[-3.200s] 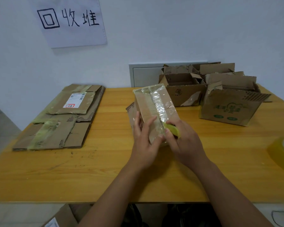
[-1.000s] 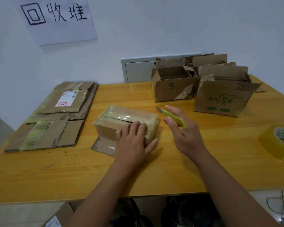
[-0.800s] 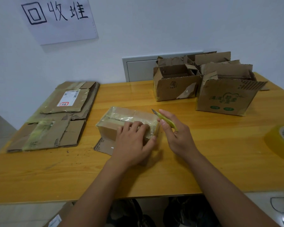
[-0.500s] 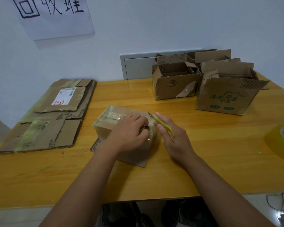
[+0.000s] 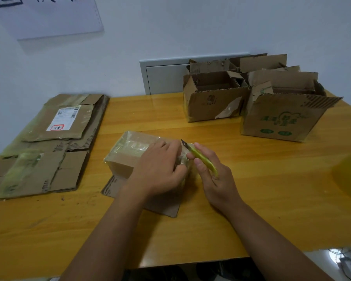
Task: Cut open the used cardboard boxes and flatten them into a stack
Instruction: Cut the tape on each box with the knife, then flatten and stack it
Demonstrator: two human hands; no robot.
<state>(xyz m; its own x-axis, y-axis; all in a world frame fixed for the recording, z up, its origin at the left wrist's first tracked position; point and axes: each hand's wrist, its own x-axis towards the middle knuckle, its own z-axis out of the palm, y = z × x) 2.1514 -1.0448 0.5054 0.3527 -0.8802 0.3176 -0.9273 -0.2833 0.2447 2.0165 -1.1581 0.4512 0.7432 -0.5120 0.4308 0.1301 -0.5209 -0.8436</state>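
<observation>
Left hand (image 5: 160,169) has shifted from lying flat on the taped box (image 5: 130,153) to curling over its right end, gripping it mid-table. Right hand (image 5: 213,175) pinches the yellow knife (image 5: 201,157), blade now at that end: cut looks imminent, fingers close. Flattened stack (image 5: 49,142) left; open boxes (image 5: 251,102) behind; tape roll (image 5: 349,175) right.

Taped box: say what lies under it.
A loose cardboard flap juts out beneath the taped box onto the table; the left hand hides the rest.
</observation>
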